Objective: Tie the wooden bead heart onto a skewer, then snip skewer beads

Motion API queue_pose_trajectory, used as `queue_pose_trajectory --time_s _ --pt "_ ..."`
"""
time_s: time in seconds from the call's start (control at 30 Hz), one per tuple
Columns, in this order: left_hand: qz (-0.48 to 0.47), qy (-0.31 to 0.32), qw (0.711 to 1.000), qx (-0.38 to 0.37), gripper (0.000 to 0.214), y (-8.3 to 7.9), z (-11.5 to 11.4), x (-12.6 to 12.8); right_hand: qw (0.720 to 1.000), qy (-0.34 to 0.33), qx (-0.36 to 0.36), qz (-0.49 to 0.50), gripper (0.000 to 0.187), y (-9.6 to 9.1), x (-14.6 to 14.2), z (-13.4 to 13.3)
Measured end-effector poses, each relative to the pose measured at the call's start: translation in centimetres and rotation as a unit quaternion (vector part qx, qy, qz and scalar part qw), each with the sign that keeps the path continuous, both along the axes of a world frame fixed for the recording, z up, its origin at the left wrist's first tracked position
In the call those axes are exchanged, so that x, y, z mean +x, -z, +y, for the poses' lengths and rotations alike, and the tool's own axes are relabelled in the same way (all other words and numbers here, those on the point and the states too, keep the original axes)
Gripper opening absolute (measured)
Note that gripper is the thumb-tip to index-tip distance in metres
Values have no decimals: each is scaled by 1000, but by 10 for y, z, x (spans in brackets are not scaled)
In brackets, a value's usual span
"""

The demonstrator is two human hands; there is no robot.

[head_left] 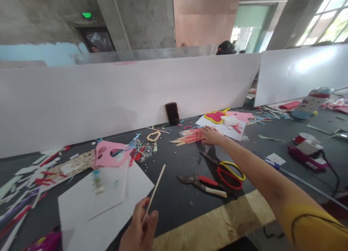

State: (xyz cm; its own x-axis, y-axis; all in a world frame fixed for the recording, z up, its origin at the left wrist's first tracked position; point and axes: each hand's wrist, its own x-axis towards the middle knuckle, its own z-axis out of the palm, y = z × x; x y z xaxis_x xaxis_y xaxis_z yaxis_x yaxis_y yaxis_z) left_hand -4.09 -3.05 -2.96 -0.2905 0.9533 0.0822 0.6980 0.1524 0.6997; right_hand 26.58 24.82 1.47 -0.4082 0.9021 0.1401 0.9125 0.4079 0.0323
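My left hand is low at the front edge, pinching a thin wooden stick that points up and to the right. My right hand reaches far across the dark table and rests on a bundle of wooden sticks in a clear wrapper; its fingers are curled over the bundle's end. Under my right forearm lie scissors with red and yellow handles and red-handled pruning shears.
White paper sheets and a pink foam cut-out lie at left among scraps. A bead bracelet, a phone leaning on the white divider, a pink butterfly shape and a glue gun are nearby.
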Motion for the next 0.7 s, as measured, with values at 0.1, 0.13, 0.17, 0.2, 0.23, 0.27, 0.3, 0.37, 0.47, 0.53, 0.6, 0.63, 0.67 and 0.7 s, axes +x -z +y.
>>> queue_pose_trajectory --time_s 0.1,0.13,0.17,0.2,0.23,0.27,0.3,0.37,0.47,0.53,0.6,0.63,0.67,0.7 --pt "19 35 999 11 36 5 0 -8 999 50 13 -8 34 6 -7 3" --pt "29 49 998 9 36 7 1 -11 997 71 19 -9 34 5 -7 3" --pt "39 60 997 5 35 8 1 -14 996 90 24 -8 34 2 -5 4" --pt "45 67 997 1 35 9 1 -15 994 104 26 -7 34 -1 -2 4" --pt "49 70 996 -5 34 10 1 -15 993 113 27 -5 35 -5 2 3" --pt "51 70 996 -11 33 12 0 -14 993 118 24 -4 35 -10 7 0" --pt "53 66 996 -13 33 13 0 -13 993 119 17 -4 35 -14 13 -5" --pt "54 61 997 -5 32 17 0 -9 994 113 -12 -6 34 -20 25 -25" --pt "55 72 996 27 30 23 -1 -6 992 93 -83 -15 29 -14 38 -77" --pt "51 79 994 63 27 25 0 -4 988 85 -127 -23 29 -3 42 -117" --pt "51 81 990 100 25 25 0 -1 985 92 -143 -28 31 8 43 -146" --pt "52 85 989 112 24 24 1 2 984 94 -146 -27 32 13 43 -155" --pt "55 92 987 118 23 23 1 4 984 95 -146 -25 34 16 44 -160" --pt "59 101 986 121 23 23 1 6 985 94 -144 -23 36 17 45 -161"
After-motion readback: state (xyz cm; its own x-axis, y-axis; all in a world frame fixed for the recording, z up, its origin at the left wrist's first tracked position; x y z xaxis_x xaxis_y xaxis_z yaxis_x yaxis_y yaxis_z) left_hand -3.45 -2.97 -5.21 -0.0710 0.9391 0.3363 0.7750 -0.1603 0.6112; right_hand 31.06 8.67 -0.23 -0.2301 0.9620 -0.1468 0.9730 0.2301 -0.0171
